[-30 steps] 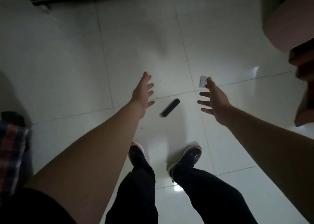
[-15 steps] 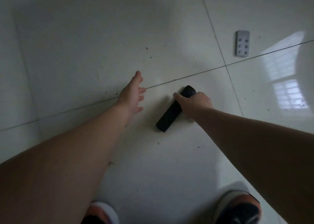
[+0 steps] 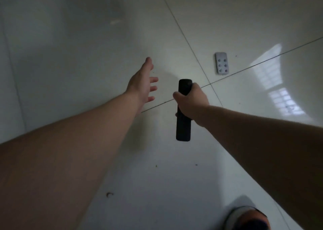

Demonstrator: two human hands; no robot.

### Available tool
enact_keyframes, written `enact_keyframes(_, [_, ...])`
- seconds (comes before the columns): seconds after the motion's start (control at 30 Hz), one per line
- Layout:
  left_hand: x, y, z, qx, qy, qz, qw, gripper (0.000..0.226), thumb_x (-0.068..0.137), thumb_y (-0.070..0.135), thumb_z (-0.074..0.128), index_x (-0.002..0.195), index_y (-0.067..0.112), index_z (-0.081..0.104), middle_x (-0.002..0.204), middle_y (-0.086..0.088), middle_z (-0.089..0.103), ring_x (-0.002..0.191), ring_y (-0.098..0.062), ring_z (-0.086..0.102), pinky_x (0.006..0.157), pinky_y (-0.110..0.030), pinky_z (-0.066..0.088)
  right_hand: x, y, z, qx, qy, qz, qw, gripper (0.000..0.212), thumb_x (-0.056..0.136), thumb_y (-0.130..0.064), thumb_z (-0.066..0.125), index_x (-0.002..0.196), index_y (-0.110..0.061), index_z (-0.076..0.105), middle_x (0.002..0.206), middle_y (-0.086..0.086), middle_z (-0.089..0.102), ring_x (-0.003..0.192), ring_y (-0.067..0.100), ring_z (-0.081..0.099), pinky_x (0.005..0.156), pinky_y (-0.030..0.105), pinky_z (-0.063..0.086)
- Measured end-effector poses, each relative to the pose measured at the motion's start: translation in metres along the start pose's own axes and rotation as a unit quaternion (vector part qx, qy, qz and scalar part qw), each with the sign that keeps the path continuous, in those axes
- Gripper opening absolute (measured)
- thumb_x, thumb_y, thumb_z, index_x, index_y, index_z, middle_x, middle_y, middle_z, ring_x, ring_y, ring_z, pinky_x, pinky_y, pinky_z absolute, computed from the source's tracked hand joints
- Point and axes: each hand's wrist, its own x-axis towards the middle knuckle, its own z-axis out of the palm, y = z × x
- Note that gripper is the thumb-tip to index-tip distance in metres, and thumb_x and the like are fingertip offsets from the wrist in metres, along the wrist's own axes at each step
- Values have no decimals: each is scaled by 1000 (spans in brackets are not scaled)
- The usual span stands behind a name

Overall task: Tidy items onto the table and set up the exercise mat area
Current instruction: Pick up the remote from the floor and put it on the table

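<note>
On the tiled floor (image 3: pixel 87 46) a grey remote (image 3: pixel 222 63) lies untouched, while the right hand (image 3: pixel 191 101) wraps a black remote (image 3: pixel 183 125), lifted clear, probably desk-bound; the left hand (image 3: pixel 142 82) hovers, fingers spread.

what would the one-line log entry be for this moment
right hand: grips black remote | left hand: open, empty | grey remote: lying on floor

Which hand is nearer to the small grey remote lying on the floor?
Right. The right hand, gripping the black remote, is just below-left of the grey remote; the open left hand is farther left.
</note>
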Motion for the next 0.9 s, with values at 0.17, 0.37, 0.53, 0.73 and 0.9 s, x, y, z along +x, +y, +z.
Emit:
enact_keyframes(0.17, [-93, 78, -12, -18, 27, -22, 999, 60, 95, 63, 27, 144, 30, 42, 136, -3, 55, 116, -23, 55, 99, -46, 44, -83, -65, -86, 55, -44, 52, 996, 29, 81, -11, 73, 106, -8, 56, 81, 7, 61, 61, 19, 62, 71, 36, 60])
enact_keyframes(0.37, [-244, 253, -11, -18, 29, 16, 999, 58, 97, 60, 26, 144, 30, 40, 138, -2, 52, 116, -22, 52, 96, -43, 44, -216, -186, -217, 55, -49, 42, 996, 28, 81, -7, 63, 108, -6, 55, 85, 9, 60, 66, 23, 61, 66, 38, 61])
enact_keyframes(0.53, [-369, 398, 10, -35, 27, 27, 999, 56, 98, 57, 27, 145, 29, 40, 140, -4, 51, 119, -24, 51, 100, -45, 41, -331, -286, -339, 71, -41, 26, 996, 31, 84, -12, 61, 112, -16, 47, 93, 11, 59, 60, 21, 58, 47, 28, 51])
enact_keyframes(0.73, [-480, 535, 54, -22, -3, 83, 996, 58, 97, 59, 25, 145, 29, 38, 143, -4, 49, 122, -24, 49, 104, -50, 40, -423, -370, -477, 167, 10, -5, 986, 43, 80, 0, 67, 116, -11, 48, 99, 18, 62, 70, 26, 63, 63, 38, 60])
enact_keyframes(0.9, [-528, 600, 107, 8, -44, 122, 992, 58, 97, 60, 24, 146, 31, 35, 146, -3, 47, 128, -24, 48, 106, -51, 40, -466, -386, -546, 199, 67, -70, 975, 37, 83, -11, 64, 114, -27, 51, 88, 12, 64, 60, 22, 64, 52, 31, 57])
